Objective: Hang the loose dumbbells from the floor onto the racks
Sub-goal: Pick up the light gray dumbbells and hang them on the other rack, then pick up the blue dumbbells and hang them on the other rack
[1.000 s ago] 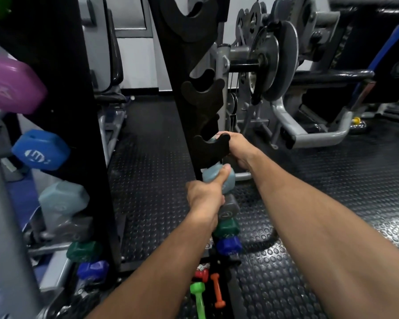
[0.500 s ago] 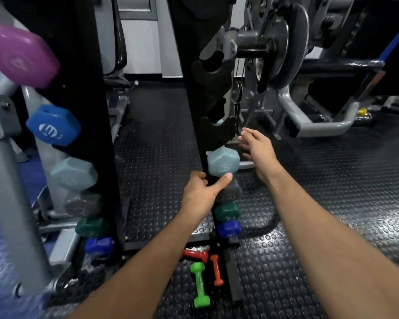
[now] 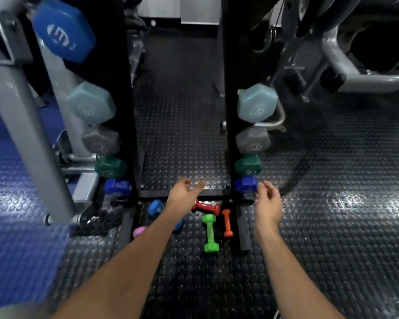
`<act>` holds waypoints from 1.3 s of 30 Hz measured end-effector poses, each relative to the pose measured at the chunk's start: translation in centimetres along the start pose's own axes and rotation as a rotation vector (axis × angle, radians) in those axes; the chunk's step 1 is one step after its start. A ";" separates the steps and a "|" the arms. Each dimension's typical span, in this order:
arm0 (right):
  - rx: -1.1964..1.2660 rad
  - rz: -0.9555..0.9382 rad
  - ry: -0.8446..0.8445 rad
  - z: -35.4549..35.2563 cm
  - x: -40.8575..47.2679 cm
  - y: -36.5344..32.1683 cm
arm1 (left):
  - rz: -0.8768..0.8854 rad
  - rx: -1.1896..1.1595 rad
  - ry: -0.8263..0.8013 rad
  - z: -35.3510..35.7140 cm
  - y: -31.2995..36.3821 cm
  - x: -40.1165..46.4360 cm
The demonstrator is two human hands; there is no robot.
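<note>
my left hand and right hand both loose, holding nothing; above green dumbbell, orange dumbbell on floor

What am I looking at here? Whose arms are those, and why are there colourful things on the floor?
This picture comes from a camera worn on a person's head, so you look down along their own two arms. The left hand and right hand are both empty, fingers loosely open, reaching down toward the floor. On the bumpy black mat lie small loose dumbbells: a green one, an orange one, a red one, a blue one partly hidden by the arm, and a bit of a pink one. Bigger dumbbells already hang on the black racks on each side. The person is tidying up.
</note>
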State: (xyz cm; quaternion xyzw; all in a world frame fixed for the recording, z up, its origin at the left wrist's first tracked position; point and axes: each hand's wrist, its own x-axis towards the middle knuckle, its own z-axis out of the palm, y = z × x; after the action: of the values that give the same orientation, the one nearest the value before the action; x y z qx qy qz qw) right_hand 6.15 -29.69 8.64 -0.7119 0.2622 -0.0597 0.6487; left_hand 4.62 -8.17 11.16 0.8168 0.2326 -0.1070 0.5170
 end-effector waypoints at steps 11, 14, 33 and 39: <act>-0.222 0.348 -0.316 4.8 -6.3 16.0 | -0.258 0.158 0.022 -0.3 -16.9 1.4; -0.268 0.395 -0.422 7.1 -6.9 18.7 | -0.266 0.181 0.025 -0.6 -19.7 3.1; -0.193 0.562 -0.483 21.0 -2.2 27.4 | -0.232 0.321 0.130 -0.4 -27.4 18.6; -0.246 0.599 -0.513 22.8 -1.1 29.1 | -0.289 0.378 0.091 0.5 -27.9 21.2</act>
State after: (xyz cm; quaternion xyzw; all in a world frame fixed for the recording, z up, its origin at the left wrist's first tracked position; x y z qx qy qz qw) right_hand 6.29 -9.42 -22.29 -0.6681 0.2925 0.3429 0.5920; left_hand 9.42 7.03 -20.09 0.8612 0.3462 -0.1845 0.3232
